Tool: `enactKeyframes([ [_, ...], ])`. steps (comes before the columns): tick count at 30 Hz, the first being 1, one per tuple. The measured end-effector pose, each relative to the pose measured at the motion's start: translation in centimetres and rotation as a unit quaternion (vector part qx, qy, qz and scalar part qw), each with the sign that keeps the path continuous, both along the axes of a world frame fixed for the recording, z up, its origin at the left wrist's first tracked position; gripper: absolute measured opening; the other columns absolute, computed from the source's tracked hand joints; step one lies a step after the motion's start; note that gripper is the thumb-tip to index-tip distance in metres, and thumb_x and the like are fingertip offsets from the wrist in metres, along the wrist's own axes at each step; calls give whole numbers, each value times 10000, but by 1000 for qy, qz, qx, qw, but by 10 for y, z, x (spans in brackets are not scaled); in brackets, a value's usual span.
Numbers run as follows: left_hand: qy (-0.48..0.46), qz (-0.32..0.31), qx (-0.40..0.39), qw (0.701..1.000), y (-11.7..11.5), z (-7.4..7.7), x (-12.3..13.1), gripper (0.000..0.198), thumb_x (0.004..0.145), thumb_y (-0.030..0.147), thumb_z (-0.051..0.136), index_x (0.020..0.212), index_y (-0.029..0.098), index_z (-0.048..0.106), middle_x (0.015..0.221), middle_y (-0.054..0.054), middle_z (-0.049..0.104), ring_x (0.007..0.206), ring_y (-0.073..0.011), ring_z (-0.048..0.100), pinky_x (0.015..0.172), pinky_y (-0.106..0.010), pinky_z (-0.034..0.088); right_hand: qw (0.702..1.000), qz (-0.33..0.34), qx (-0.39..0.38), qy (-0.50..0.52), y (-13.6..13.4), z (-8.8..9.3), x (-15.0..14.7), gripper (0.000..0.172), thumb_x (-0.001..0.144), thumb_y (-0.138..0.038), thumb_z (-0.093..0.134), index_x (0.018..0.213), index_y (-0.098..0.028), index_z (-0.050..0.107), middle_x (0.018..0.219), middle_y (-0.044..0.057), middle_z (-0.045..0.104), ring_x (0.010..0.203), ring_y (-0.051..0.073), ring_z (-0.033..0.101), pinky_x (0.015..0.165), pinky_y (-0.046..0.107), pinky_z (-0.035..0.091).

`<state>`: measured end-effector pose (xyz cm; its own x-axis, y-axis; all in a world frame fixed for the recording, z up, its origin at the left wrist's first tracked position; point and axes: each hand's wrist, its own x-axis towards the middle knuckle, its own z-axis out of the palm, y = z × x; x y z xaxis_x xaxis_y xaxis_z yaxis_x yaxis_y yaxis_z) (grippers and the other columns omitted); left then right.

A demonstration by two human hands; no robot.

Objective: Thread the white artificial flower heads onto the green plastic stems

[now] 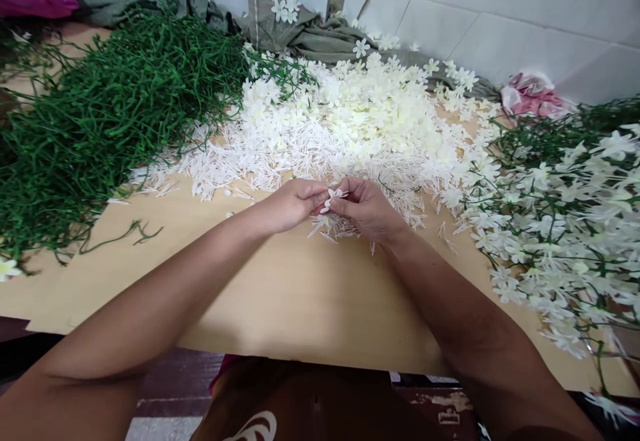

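Note:
Both my hands meet over the near edge of a heap of white artificial parts. A small white artificial flower [332, 199] is pinched between my left hand [296, 202] and my right hand [367, 209], with fingers of both closed on it. Part of it is hidden by the fingertips. Just beyond lie many thin white stamen pieces [250, 154], loose on the tan board [280, 288]. Behind these rises a pile of white flower heads [370, 108]. A few stamen pieces [333, 231] show under my hands.
A big heap of green plastic stems [115, 94] fills the left. Assembled white flowers on green stems [560, 208] are piled at the right. Grey-green sacking [320, 41] lies along the tiled wall [490, 14], with a pink-and-white bag [535, 98] farther right. Loose stems [135, 231] lie front left.

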<state>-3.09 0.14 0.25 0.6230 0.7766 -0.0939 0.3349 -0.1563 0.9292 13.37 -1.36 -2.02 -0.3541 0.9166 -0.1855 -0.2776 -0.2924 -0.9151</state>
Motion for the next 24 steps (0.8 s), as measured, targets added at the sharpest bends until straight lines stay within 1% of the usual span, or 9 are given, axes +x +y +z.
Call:
enactKeyframes([
  [6, 57, 26, 45, 997, -3, -5, 2, 275, 813, 235, 410, 547, 167, 397, 548, 33, 394, 551, -87, 371, 563, -230, 291, 996, -16, 55, -64, 2, -2, 0, 437, 412, -313, 898, 582, -166, 523, 541, -75, 609, 489, 36, 560, 475, 161, 430],
  [10, 43, 16, 48, 998, -2, 1, 3, 264, 833, 260, 408, 589, 166, 436, 571, 37, 413, 560, -86, 389, 577, -231, 314, 996, -11, 83, -43, 5, 2, 0, 419, 492, -357, 872, 613, -177, 513, 583, -53, 637, 514, 62, 593, 543, 211, 494],
  [12, 30, 16, 75, 997, 1, 6, 1, 289, 853, 313, 419, 615, 161, 480, 596, 28, 458, 585, -91, 423, 605, -235, 338, 994, -21, 106, -34, 8, 5, 3, 409, 513, -363, 866, 636, -182, 520, 602, -51, 636, 548, 74, 610, 590, 233, 517],
  [14, 13, 62, 120, 991, 6, 10, -6, 333, 862, 391, 439, 654, 152, 542, 671, -4, 545, 665, -111, 489, 664, -247, 374, 988, -49, 139, -39, 11, 9, 9, 391, 534, -369, 859, 664, -189, 538, 606, -58, 614, 568, 73, 601, 594, 230, 509],
  [16, -13, 159, 134, 978, 11, 13, -14, 397, 865, 479, 444, 719, 142, 596, 764, -43, 612, 745, -132, 534, 715, -257, 402, 979, -83, 180, -57, 11, 15, 15, 360, 572, -376, 841, 696, -197, 555, 628, -57, 600, 597, 73, 588, 594, 226, 496],
  [18, -23, 230, 55, 971, 15, 15, -23, 469, 853, 557, 449, 749, 132, 620, 720, -50, 620, 664, -118, 524, 652, -245, 405, 965, -105, 227, -84, 8, 24, 20, 331, 607, -377, 824, 716, -203, 564, 668, -44, 597, 635, 79, 576, 600, 229, 484],
  [21, -46, 196, -141, 969, 16, 19, -28, 548, 826, 623, 456, 803, 112, 653, 652, -54, 626, 554, -102, 517, 568, -242, 402, 946, -74, 281, -142, 0, 39, 22, 283, 666, -374, 783, 729, -206, 565, 721, -18, 597, 675, 94, 554, 600, 241, 465],
  [22, -63, 178, -184, 965, 14, 21, -27, 547, 810, 626, 486, 827, 107, 660, 661, -60, 639, 560, -106, 537, 573, -246, 415, 941, -43, 292, -164, -3, 42, 21, 257, 692, -363, 762, 731, -205, 563, 731, -11, 597, 686, 100, 550, 610, 247, 466],
  [24, -109, 168, -216, 956, 10, 23, -25, 483, 755, 577, 607, 856, 109, 662, 692, -56, 656, 604, -107, 572, 612, -250, 441, 928, 27, 309, -208, -8, 47, 19, 176, 749, -301, 705, 741, -198, 563, 744, -2, 600, 707, 108, 553, 647, 260, 475],
])
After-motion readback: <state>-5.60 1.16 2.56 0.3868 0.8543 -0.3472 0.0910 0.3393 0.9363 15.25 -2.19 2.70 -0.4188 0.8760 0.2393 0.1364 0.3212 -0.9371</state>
